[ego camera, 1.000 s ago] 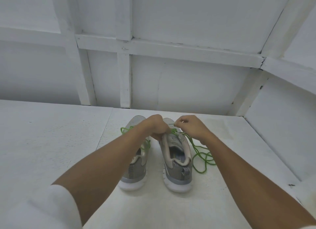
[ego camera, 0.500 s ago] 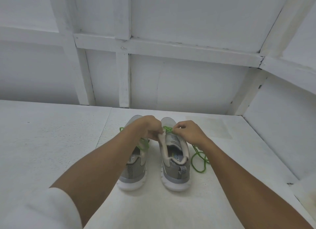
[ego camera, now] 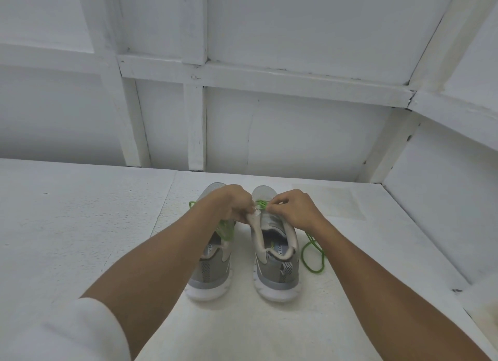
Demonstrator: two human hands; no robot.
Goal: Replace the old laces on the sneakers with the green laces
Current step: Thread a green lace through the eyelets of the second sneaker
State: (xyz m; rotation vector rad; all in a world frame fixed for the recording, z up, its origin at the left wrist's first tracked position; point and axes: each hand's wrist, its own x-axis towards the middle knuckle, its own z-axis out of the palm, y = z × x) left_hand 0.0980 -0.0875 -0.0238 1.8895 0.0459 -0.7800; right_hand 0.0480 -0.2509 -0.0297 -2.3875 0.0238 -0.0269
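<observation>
A white tabletop (ego camera: 80, 226) set against white panelled walls (ego camera: 296, 131) carries two grey sneakers (ego camera: 213, 269), heels nearest. The left hand (ego camera: 231, 207) grips the pale upper of the right-side sneaker (ego camera: 277, 266), and the right hand (ego camera: 291, 209) pinches the green lace (ego camera: 261, 205) at its far eyelets. Slack lace loops on the tabletop to the right, so a hard pull could knot it or skip an eyelet.

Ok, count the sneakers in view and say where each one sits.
2. The left sneaker stands partly under the left forearm; the right sneaker stands beside it, held by the left hand while the right hand pinches its green lace. None appear hidden.
</observation>
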